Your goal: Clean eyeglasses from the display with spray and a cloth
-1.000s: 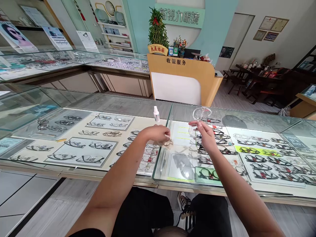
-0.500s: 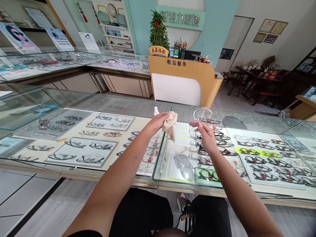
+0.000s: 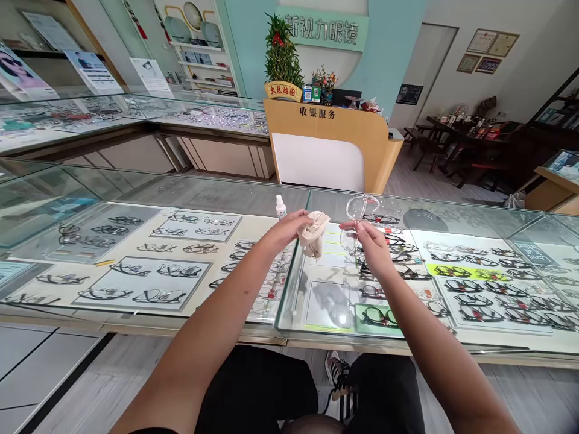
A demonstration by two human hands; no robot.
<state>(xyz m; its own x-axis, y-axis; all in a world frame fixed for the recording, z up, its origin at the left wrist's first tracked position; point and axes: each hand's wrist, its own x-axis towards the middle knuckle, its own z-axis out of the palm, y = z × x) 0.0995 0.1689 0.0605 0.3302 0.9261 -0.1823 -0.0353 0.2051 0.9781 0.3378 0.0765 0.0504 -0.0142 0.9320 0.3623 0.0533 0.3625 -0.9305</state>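
My left hand (image 3: 292, 228) is closed on a crumpled beige cloth (image 3: 313, 236), whose lower end hangs loose above the glass counter. Pinched between the fingers of my right hand (image 3: 371, 242) is a pair of clear-framed eyeglasses (image 3: 356, 208), turned upright with one lens above the other. A small gap separates the cloth from the eyeglasses. Just behind my left hand stands a small white bottle (image 3: 280, 207) on the counter top. Under both hands lies the glass display case (image 3: 289, 289), with rows of spectacle frames inside.
A dark round tray (image 3: 425, 220) sits at the right rear of the counter. More eyeglasses (image 3: 470, 286) fill the case on the right, and others (image 3: 160, 295) lie on grey mats at left. Beyond the counter stands a wooden cashier desk (image 3: 330, 114) with a potted plant (image 3: 283, 57).
The view has shifted slightly, and the white bottle shows more fully behind my left hand. The eyeglasses have tilted a little in my right hand. Both hands keep their hold.
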